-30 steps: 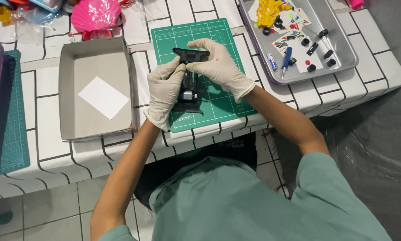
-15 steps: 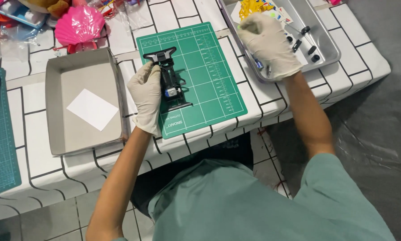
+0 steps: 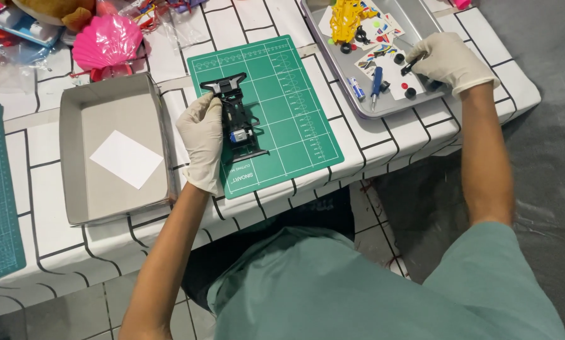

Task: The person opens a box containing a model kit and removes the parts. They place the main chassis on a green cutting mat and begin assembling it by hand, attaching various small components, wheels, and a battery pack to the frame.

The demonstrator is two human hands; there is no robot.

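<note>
At the centre of the frame a black plastic toy-car chassis (image 3: 239, 119) — long, ribbed, with a small blue motor — lies on a green gridded cutting mat (image 3: 295, 94). The left hand (image 3: 202, 140), in a pale rubber glove, curls against its left side, steadying it. At upper right the gloved right hand (image 3: 449, 60) pinches a small black part (image 3: 412, 64) over a shiny metal tray (image 3: 414, 19) of small parts. A grey tray (image 3: 74, 157) holding a white paper square sits left on the white tiled tabletop (image 3: 43, 245).

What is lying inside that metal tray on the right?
The silver metal tray holds a yellow plastic body shell, sticker sheets, a blue screwdriver and small black wheels. The gloved right hand covers the rest.
</note>
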